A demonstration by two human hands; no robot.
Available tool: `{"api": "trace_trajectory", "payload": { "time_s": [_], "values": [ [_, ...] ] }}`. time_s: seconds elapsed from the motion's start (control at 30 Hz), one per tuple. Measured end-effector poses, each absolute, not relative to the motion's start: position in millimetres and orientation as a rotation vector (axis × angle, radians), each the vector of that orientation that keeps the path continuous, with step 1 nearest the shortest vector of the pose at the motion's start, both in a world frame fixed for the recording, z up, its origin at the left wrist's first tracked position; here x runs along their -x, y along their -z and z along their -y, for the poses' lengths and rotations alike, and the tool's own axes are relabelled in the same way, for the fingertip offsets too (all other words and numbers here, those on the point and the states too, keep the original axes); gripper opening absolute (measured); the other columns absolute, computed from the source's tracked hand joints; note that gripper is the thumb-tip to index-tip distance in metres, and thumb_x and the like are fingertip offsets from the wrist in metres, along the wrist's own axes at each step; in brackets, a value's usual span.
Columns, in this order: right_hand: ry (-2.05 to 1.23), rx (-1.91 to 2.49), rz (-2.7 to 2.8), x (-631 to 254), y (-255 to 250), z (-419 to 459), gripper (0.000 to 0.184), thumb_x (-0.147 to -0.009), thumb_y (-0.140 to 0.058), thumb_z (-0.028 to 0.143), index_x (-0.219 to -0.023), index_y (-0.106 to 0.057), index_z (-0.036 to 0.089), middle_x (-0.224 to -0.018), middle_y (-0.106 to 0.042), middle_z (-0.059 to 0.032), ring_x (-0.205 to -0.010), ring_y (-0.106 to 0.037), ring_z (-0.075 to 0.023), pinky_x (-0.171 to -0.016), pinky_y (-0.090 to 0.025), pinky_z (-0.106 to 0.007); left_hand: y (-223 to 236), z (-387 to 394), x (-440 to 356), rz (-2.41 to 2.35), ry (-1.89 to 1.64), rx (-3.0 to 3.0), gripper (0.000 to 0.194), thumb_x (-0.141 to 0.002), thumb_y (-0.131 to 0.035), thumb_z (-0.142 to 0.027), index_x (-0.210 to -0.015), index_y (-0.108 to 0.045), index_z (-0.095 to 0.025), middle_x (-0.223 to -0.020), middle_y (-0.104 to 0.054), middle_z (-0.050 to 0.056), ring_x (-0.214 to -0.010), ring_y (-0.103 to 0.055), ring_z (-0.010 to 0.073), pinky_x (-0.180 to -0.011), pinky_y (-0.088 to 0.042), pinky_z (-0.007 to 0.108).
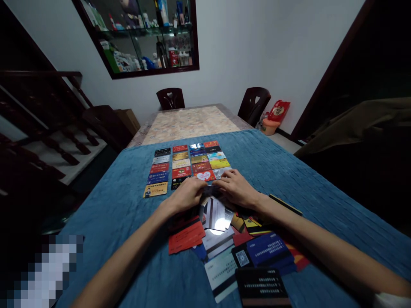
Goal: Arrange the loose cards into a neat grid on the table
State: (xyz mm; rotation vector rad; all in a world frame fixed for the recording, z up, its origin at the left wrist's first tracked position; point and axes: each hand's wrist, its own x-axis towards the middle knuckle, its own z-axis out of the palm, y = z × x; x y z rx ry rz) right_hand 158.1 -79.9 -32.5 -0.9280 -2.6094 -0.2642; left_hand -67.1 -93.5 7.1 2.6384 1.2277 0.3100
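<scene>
My left hand (188, 194) and my right hand (239, 190) meet over the middle of the blue cloth, fingers curled inward. Between their fingertips is a card, mostly hidden, with only a pale edge showing. Just beyond them, overlapping plastic cards lie in four columns, among them a gold card (156, 189) and a red card with a white heart (204, 176). Below my hands spreads a loose pile: a shiny white card (215, 211), red cards (186, 236), a blue card (268, 249), a pale green card (221, 270) and a black card (261, 284).
The blue cloth (122, 214) covers the near part of the table, whose patterned top (192, 122) shows beyond. Dark wooden chairs (255, 102) stand around it. A glass-shelved cabinet (154, 70) is set into the wall. A red bag (279, 111) sits at the back right.
</scene>
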Motion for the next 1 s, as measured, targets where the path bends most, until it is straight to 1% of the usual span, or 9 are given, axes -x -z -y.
{"api": "trace_trajectory", "payload": {
  "time_s": [0.1,0.27,0.53,0.73,0.87,1.0],
  "values": [
    [0.289,0.913,2.609,-159,33,80,0.025,-0.092,-0.056,0.017,-0.115,-0.067,0.019,-0.101,-0.073,-0.0101,-0.096,-0.053,-0.0245,-0.086,-0.033,-0.038,-3,94,66,-1.237,-0.314,-2.668,0.02,-0.081,-0.051,-0.005,-0.084,-0.068,-0.015,-0.088,-0.072,0.009,-0.084,-0.064,0.0208,-0.077,-0.048,0.029],
    [0.303,0.904,2.61,-159,33,81,0.027,-0.091,-0.057,0.016,-0.116,-0.066,0.018,-0.098,-0.073,-0.0099,-0.096,-0.054,-0.0251,-0.088,-0.033,-0.04,1,94,64,-1.234,-0.315,-2.693,0.02,-0.083,-0.05,-0.006,-0.082,-0.067,-0.015,-0.089,-0.072,0.009,-0.088,-0.063,0.0215,-0.082,-0.048,0.031],
    [0.469,0.871,2.542,-157,34,81,0.042,-0.088,-0.058,0.016,-0.13,-0.057,0.015,-0.106,-0.069,-0.0124,-0.098,-0.054,-0.0277,-0.091,-0.035,-0.043,-4,93,67,-1.368,-0.423,-2.622,0.023,-0.08,-0.049,-0.005,-0.087,-0.069,-0.015,-0.089,-0.068,0.009,-0.088,-0.061,0.0217,-0.081,-0.048,0.032],
    [0.526,0.867,2.405,-155,35,81,0.038,-0.088,-0.056,0.014,-0.126,-0.056,0.012,-0.106,-0.066,-0.0136,-0.098,-0.054,-0.0271,-0.09,-0.037,-0.041,-7,91,69,-1.384,-0.496,-2.63,0.023,-0.079,-0.049,-0.004,-0.085,-0.068,-0.016,-0.086,-0.066,0.007,-0.085,-0.059,0.0207,-0.079,-0.047,0.031],
    [0.518,0.866,2.363,-155,35,82,0.033,-0.09,-0.053,0.014,-0.123,-0.056,0.013,-0.108,-0.065,-0.0131,-0.1,-0.053,-0.0261,-0.09,-0.038,-0.04,-9,92,70,-1.357,-0.558,-2.628,0.022,-0.08,-0.05,-0.004,-0.085,-0.067,-0.016,-0.086,-0.066,0.007,-0.085,-0.059,0.0201,-0.079,-0.047,0.031],
    [0.486,0.862,2.36,-156,36,82,0.033,-0.092,-0.049,0.014,-0.124,-0.055,0.014,-0.111,-0.063,-0.0143,-0.102,-0.052,-0.0266,-0.089,-0.04,-0.041,-12,93,70,-1.343,-0.586,-2.609,0.021,-0.082,-0.05,-0.004,-0.086,-0.067,-0.015,-0.086,-0.065,0.006,-0.086,-0.058,0.0207,-0.08,-0.047,0.033]
  ]
}}
